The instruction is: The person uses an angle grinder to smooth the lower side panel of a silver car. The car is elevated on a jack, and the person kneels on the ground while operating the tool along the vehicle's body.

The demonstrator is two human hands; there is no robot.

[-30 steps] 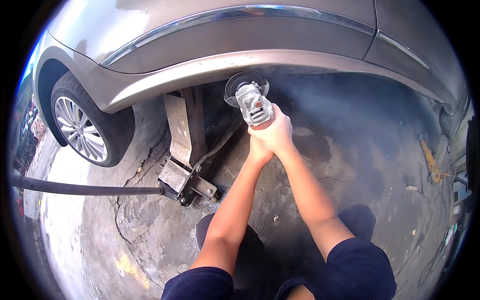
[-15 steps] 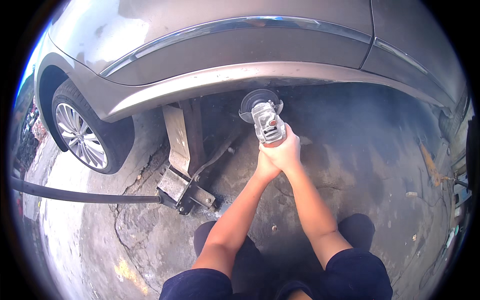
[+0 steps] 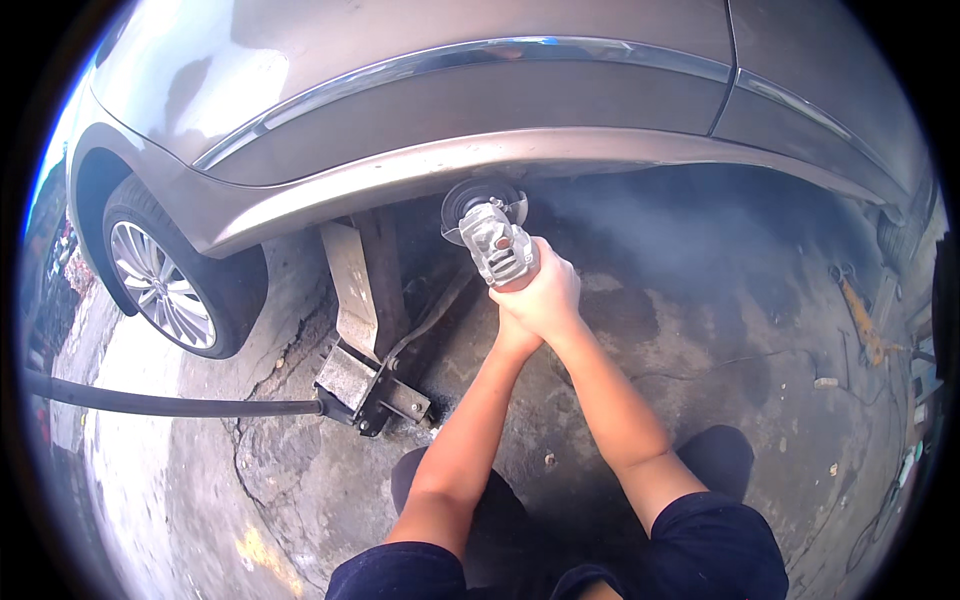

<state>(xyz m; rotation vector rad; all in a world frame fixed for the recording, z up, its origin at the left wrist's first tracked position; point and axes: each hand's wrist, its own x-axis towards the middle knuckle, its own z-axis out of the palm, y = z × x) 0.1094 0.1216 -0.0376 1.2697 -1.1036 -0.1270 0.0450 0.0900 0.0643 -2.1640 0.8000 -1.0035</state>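
Observation:
Both hands are wrapped round one angle grinder (image 3: 500, 248), its body whitish with dust. A dark disc (image 3: 478, 196) with a curved guard sits at its far end, close to the lower edge of a car's sill (image 3: 420, 165). I cannot tell whether the disc touches the metal. My right hand (image 3: 552, 290) is closed over the grinder's near end, thumb side up. Below it my left hand (image 3: 515, 330) is closed too, mostly covered by the right one. Bluish smoke or dust (image 3: 650, 235) hangs under the car to the right of the grinder.
Left of my arms stands a metal lifting stand (image 3: 352, 290) under the sill. Its long dark bar (image 3: 180, 402) runs out leftward. A car wheel (image 3: 165, 275) is at the left. A yellowish tool (image 3: 862, 318) lies on the cracked concrete floor (image 3: 300, 500) at the right.
The grinder and both hands have moved left along the sill and the tool leans more to the left. The smoke to the right has thinned in places.

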